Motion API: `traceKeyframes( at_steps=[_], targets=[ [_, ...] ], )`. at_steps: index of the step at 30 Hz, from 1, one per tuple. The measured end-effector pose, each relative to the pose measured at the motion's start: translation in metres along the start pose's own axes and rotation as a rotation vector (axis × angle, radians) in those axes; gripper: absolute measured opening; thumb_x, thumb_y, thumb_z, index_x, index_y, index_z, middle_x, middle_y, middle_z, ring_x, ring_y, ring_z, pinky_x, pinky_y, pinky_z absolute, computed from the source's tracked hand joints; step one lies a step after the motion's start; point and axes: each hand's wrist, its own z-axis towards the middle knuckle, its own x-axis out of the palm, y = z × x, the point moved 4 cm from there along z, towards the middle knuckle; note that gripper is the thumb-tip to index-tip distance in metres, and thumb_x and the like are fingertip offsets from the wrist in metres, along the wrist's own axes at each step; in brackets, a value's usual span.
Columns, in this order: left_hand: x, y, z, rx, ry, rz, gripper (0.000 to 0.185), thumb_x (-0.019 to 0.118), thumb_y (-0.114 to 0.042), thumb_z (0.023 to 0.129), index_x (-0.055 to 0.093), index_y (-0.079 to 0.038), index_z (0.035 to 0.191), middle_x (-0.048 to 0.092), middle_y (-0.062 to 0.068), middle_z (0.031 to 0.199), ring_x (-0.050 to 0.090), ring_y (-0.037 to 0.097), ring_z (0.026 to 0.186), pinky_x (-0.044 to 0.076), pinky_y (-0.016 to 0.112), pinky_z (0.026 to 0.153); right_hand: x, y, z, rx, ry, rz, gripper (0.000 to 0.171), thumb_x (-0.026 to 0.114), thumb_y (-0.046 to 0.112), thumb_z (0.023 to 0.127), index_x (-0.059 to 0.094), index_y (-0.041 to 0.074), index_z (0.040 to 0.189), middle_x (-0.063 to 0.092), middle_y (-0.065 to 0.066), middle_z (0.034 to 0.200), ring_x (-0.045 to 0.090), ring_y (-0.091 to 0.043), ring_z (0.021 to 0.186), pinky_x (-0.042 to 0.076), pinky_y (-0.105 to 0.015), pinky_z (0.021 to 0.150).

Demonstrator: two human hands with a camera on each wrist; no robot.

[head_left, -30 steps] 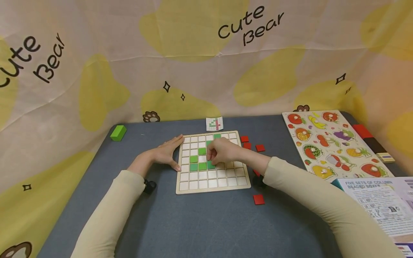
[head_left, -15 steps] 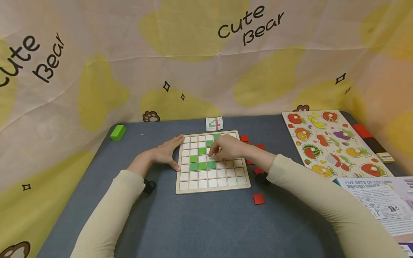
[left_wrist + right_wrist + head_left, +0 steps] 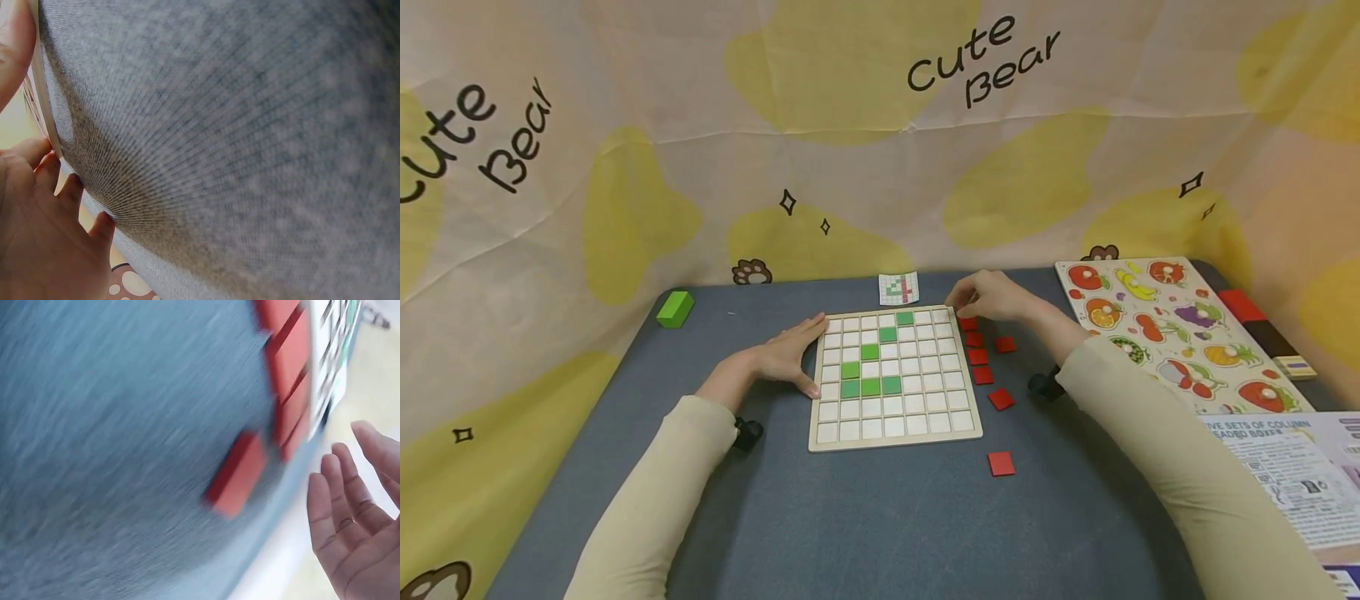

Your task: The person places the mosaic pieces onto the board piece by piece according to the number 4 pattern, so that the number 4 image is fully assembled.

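A wooden grid board lies in the middle of the table, with white squares and several green tiles in it. My left hand rests along the board's left edge, thumb and fingers spread against the rim. In the left wrist view its fingers touch that edge. Above the board's far right corner hovers my right hand, close to a column of red tiles. The right wrist view shows its fingers loosely bent, with nothing between them. A small pattern card lies behind the board.
Loose red tiles are scattered to the board's right. A green block stands at the far left. On the right lie a fruit puzzle board, a printed box and a red and black item. Patterned cloth hangs behind.
My right hand has left the board's middle and moved right and away, to above the far red tiles. A green tile row now shows uncovered. The left hand stays put.
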Motion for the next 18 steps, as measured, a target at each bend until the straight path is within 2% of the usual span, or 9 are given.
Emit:
traceKeyframes(
  at_steps=[6, 11, 18],
  targets=[
    [0.0, -0.001, 0.0, -0.001, 0.0, -0.002, 0.127, 0.087, -0.041, 0.072, 0.002, -0.005, 0.16, -0.007, 0.016, 0.168, -0.002, 0.043, 0.155, 0.006, 0.065, 0.123, 0.0, -0.024, -0.004, 0.097, 0.038, -0.038, 0.028, 0.067, 0.012, 0.093, 0.069, 0.005, 0.119, 0.067, -0.018, 0.117, 0.06, -0.033, 0.111, 0.05, -0.047, 0.094],
    [0.0, -0.001, 0.0, 0.0, -0.007, -0.001, 0.128, 0.087, -0.041, 0.071, 0.002, -0.005, 0.16, -0.006, 0.016, 0.168, -0.002, 0.043, 0.155, 0.006, 0.065, 0.123, 0.002, -0.027, -0.004, 0.095, 0.032, -0.062, 0.023, 0.072, 0.016, 0.089, 0.071, 0.007, 0.111, 0.067, -0.015, 0.107, 0.059, -0.028, 0.101, 0.049, -0.043, 0.089],
    [0.0, -0.001, -0.001, -0.002, -0.005, -0.007, 0.128, 0.087, -0.04, 0.071, 0.002, -0.005, 0.16, -0.006, 0.016, 0.168, -0.002, 0.042, 0.155, 0.006, 0.065, 0.123, 0.005, -0.03, -0.001, 0.092, 0.008, -0.078, 0.018, 0.075, 0.013, 0.087, 0.069, 0.005, 0.101, 0.068, -0.012, 0.097, 0.06, -0.023, 0.09, 0.049, -0.036, 0.081]
  ],
)
